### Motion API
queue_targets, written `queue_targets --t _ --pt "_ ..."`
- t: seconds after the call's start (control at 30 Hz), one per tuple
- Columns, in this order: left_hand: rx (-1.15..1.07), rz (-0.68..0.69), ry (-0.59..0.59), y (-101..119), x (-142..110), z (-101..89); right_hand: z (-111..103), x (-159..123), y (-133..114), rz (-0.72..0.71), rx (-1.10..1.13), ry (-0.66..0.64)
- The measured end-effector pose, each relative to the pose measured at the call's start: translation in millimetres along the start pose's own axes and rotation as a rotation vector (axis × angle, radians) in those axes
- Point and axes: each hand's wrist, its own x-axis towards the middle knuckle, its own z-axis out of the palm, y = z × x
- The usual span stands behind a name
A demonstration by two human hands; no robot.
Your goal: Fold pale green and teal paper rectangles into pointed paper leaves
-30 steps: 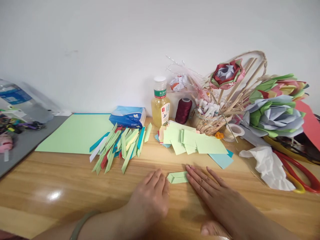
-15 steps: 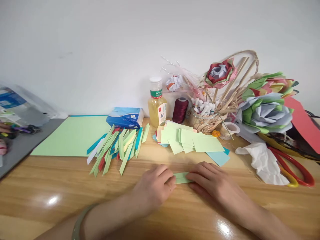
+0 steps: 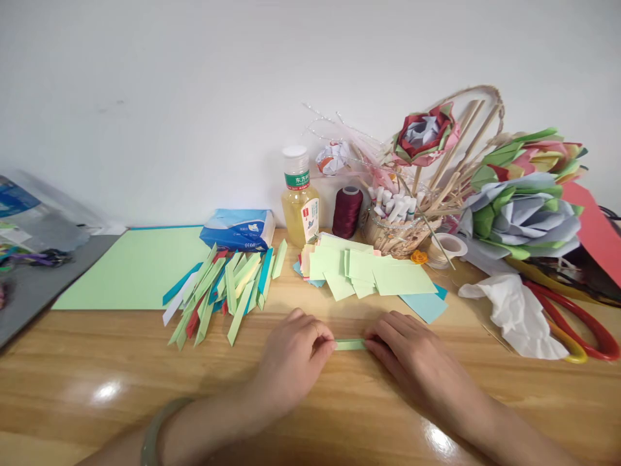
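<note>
From my remote head view: one narrow, pale-green folded paper strip [image 3: 350, 345] sits between both hands at the near middle of the glossy brown wooden table [image 3: 310, 433]. The left hand [image 3: 294, 362] pinches its left end, thumb against fingers; the right hand [image 3: 412, 353] grasps the right end, fingertips partly hidden. I judge the two-ended hold keeps the edges aligned. Whether the strip touches the wood, I cannot tell. A heap of folded green, blue, red and white paper strips [image 3: 237, 323] lies left, flat pale-green paper rectangles [image 3: 405, 279] ahead, presumably kept apart yet reachable. Counts: heap and rectangles overlap, uncountable; yellow-liquid plastic bottle [image 3: 295, 217], one; maroon thread spool [image 3: 347, 213], one; large layered paper flowers [image 3: 526, 220], three.
</note>
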Motion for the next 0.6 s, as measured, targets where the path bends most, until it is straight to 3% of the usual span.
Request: queue_targets --t 0.27,0.43,0.6 --pt "0.067 0.009 0.051 0 1 5.9 2 2 -3 0.04 -0.078 0.012" --pt "0.073 0.0 0.014 1 2 4.5 2 0 0 0.088 -0.044 -0.031" --pt "0.083 0.103 -0.017 -4 1 1.8 0 -3 7 0.12 -0.003 -0.027"
